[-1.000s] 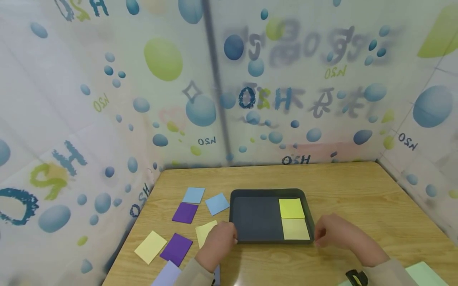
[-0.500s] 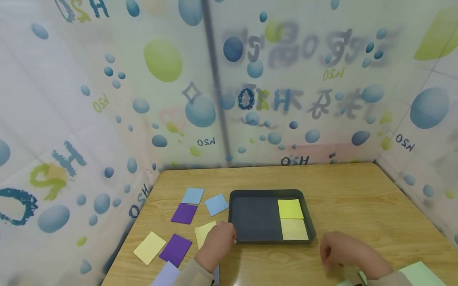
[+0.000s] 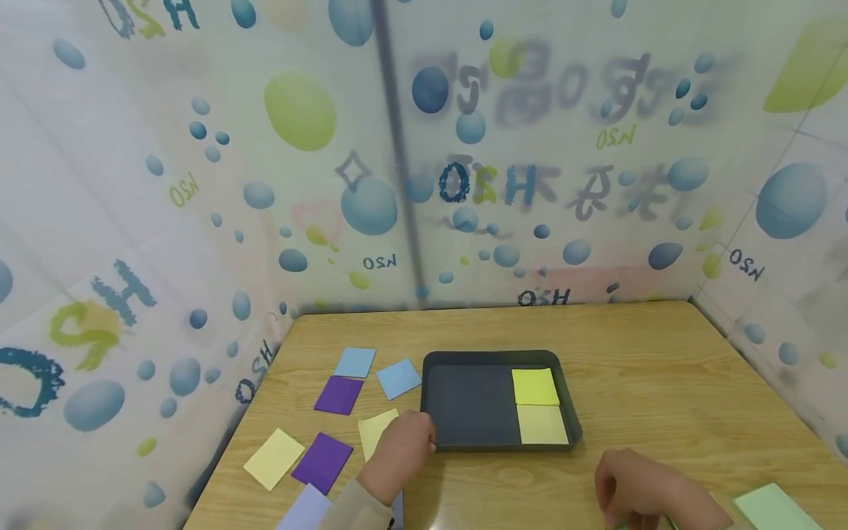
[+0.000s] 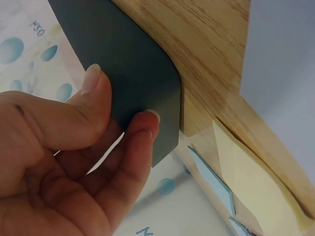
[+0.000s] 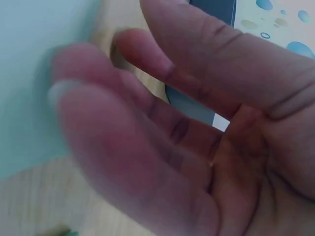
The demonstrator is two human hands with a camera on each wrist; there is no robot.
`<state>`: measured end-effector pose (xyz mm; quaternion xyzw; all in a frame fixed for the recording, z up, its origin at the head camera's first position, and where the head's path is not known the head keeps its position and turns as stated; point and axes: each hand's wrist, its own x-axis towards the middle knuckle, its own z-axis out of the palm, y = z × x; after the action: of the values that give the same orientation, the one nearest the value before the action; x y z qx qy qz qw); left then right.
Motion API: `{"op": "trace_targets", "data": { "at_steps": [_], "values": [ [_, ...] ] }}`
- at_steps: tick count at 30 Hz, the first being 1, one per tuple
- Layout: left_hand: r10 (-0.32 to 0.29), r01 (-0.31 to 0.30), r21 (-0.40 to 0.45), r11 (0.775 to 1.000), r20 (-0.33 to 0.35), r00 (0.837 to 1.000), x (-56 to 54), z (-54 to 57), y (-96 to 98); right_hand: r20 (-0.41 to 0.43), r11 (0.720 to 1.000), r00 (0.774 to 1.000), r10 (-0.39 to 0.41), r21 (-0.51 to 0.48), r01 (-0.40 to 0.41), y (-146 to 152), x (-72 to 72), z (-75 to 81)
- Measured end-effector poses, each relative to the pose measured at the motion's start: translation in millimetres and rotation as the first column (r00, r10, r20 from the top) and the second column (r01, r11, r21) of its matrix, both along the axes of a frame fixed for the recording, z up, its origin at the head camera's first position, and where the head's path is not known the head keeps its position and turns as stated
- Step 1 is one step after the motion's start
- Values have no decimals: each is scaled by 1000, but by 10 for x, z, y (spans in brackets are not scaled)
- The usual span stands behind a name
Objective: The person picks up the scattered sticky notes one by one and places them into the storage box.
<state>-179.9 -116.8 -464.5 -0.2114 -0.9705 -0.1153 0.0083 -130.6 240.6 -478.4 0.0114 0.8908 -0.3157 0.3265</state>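
My left hand stays at the front left corner of a dark tray. In the left wrist view its loosely curled fingertips lie at the tray's outer wall, with a gap to the thumb. Inside the tray, along its right side, a bright yellow sticky note lies behind a pale yellow one. Near the table's front edge my right hand hangs with bent fingers. In the right wrist view its blurred fingertips overlap a pale green sheet, and nothing shows between fingers and thumb.
Left of the tray lie light blue notes, purple notes, pale yellow notes and a lavender note. A pale green note sits at the front right. A printed curtain stands behind the wooden table.
My right hand has moved from the tray's front right corner toward the near table edge, over the green paper. My left hand keeps its place at the tray.
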Motion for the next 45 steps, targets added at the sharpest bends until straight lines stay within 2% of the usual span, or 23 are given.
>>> {"op": "trace_targets", "data": {
  "at_steps": [3,8,14,23,27,36,40,45],
  "values": [
    [5,-5,1,1000,2,1000,-2,-5,2,-25,1000,1000,-15,-8,14,-29,24,-24],
    [6,-6,2,1000,15,1000,-6,-11,9,-53,999,999,9,53,-6,-52,50,-46],
    [2,-2,2,1000,2,1000,0,4,5,-77,995,997,-4,96,11,0,65,-110],
    [1,-1,9,1000,-4,1000,4,30,2,-99,991,995,-1,134,14,-18,112,-102],
    [-2,2,2,1000,-17,1000,5,35,4,-99,992,995,2,123,10,-8,103,-121],
    [2,-3,10,1000,29,1000,-4,-24,4,-93,993,996,6,121,5,-18,79,-123],
    [2,-2,10,1000,30,1000,-7,-35,0,-103,996,995,-10,86,19,-21,128,-132],
    [4,-4,11,1000,25,1000,-7,-21,-6,-131,999,991,29,42,-23,12,108,-125]
  ]
}}
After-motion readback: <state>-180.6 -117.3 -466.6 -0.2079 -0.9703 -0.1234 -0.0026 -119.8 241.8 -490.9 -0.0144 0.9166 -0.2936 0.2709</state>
